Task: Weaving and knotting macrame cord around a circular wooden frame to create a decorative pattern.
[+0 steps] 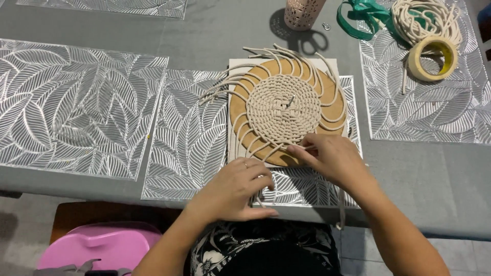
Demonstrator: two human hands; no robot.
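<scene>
**Cord weaving on a round board**

Nearest us, our left hand [236, 188] lies flat with loosely curled fingers on loose cord ends at the bench [434, 174] edge. Just beyond it, our right hand [331, 156] pinches one cream cord strand at the near rim of the woven cord disc [284, 108], which sits on a round wooden board [240, 110]. Far beyond the right hand lie a tape roll [432, 58], a cord bundle [424, 18] and green ribbon [365, 14].

Grey-clothed table [215, 36] w/ silver leaf placemats [76, 107]; tiled floor [20, 214]; pink stool [102, 248].
</scene>
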